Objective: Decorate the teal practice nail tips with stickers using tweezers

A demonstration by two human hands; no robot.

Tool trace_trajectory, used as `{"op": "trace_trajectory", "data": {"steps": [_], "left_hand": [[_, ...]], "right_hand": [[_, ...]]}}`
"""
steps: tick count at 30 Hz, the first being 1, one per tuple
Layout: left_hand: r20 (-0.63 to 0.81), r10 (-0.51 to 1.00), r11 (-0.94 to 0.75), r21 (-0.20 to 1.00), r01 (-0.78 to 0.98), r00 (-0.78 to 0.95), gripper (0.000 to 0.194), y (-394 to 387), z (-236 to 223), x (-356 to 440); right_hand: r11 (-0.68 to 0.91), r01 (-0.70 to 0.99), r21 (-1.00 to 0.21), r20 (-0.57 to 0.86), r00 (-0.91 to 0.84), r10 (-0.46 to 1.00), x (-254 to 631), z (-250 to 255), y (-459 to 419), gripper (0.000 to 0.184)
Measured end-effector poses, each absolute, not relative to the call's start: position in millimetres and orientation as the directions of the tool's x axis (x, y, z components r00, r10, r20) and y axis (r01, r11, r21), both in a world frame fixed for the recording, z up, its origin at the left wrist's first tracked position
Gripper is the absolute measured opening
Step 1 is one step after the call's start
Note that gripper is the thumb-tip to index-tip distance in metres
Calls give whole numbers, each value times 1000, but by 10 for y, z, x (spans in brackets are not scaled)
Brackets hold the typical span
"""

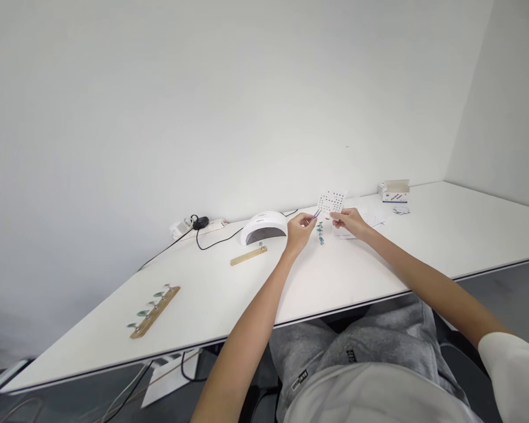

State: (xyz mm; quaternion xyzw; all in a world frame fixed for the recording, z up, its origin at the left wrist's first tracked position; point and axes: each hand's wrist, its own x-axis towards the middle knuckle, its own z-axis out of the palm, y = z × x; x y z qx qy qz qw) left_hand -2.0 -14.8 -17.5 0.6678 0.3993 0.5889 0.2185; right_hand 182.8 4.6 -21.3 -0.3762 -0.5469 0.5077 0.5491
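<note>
My left hand is closed around purple tweezers, their tips at the lower left edge of a sticker sheet. Pinched at its lower right corner by my right hand, the white sticker sheet carries rows of small dark marks and is raised above the table. Whether the tips grip a sticker is too small to tell. Just below the hands stand several small teal nail tips on stands. Under my right hand lie white papers or sheets.
A white nail lamp stands left of my hands, with a wooden strip before it. Farther left is a wooden holder bearing several nail tips. Cables and a black adapter lie along the wall; an open wipes box sits at the back right.
</note>
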Motion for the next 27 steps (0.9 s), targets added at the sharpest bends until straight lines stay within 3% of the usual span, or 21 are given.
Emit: {"op": "trace_trajectory", "data": {"steps": [6,14,27], "left_hand": [[475,876,-472,814,339,79,14,-267,-207,37],[540,830,-539,713,448,138,16,-238,-276,45],[492,854,-510,731,453,168,17,-249,-274,47]], "right_hand": [[221,-71,-973,225,-68,972,1779,-205,27,8],[219,-64,-974,223,-60,973,1752,-152,-59,9],[213,-91,-973,221,-88,971,1746,-190,-29,13]]}}
